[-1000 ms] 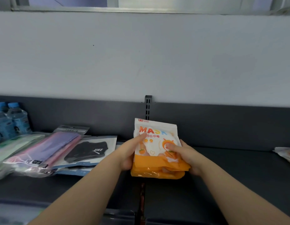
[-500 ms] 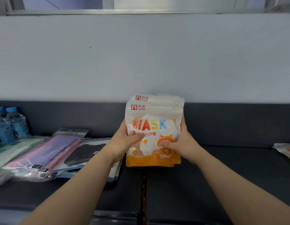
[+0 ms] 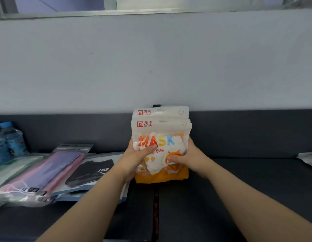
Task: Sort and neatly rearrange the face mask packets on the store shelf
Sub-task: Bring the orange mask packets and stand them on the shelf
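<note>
Pale grey wall rises behind a dark shelf [image 3: 239, 180]. Both forearms reach forward and meet over its middle seam, where the left hand [image 3: 134, 159] and right hand [image 3: 190, 159] grip a stack of mask packets [image 3: 162, 130] upright from either side, thumbs across the front. Whether its orange bottom edge touches the shelf is unclear. Flat packets [image 3: 46, 172] pile at the left beside water bottles [image 3: 10, 140]; rightward, open shelf runs to a lone packet [image 3: 309, 159] at the frame's edge
</note>
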